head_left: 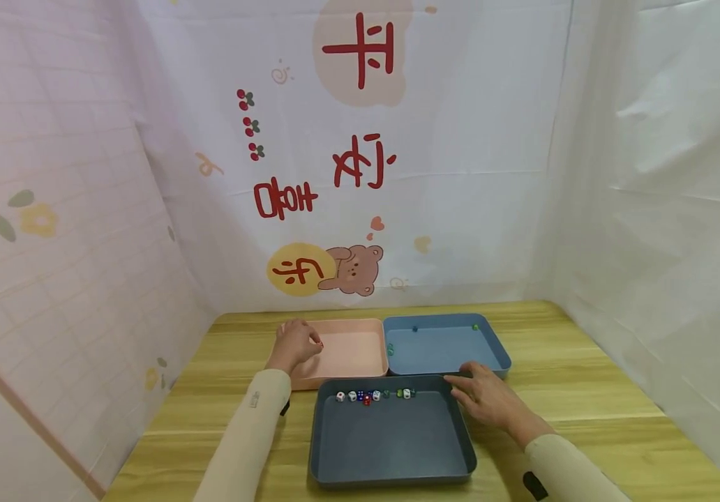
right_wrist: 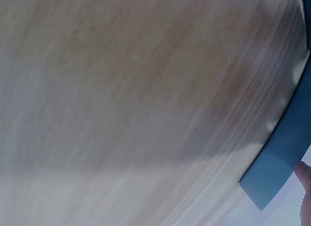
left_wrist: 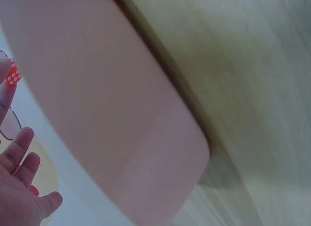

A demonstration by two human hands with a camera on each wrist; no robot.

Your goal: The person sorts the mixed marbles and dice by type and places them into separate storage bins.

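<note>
Red die (left_wrist: 13,75): its white spots showing, held up over the pink tray (head_left: 354,359) at far left, not set down
Left hand (head_left: 297,345): thumb and finger clamped together on that red die, the other fingers spread
Right hand (head_left: 495,401): fingers apart, touching the rim at the far right corner of the dark grey-blue tray (head_left: 391,439); I can see nothing lifted in it
Blue tray (head_left: 448,348): at far right, a few dice lie well apart, a dark blue die (head_left: 415,328) near its far wall, a green die (head_left: 476,326) at far right and teal dice (head_left: 390,350) by the left wall, one or two, I cannot tell
Pink tray: partly hidden by the left hand, so I cannot say how many dice it holds
Near tray: that dark one, with a loose row of dice along its far wall, white dice (head_left: 340,397), blue dice (head_left: 361,395), another red die (head_left: 367,400) and green dice (head_left: 400,394) among them
Progress: I judge the dice to be partly shared out, a few already over in the blue tray and one in transit
Remaining: most of what I can count, the whole mixed row in the dark tray
</note>
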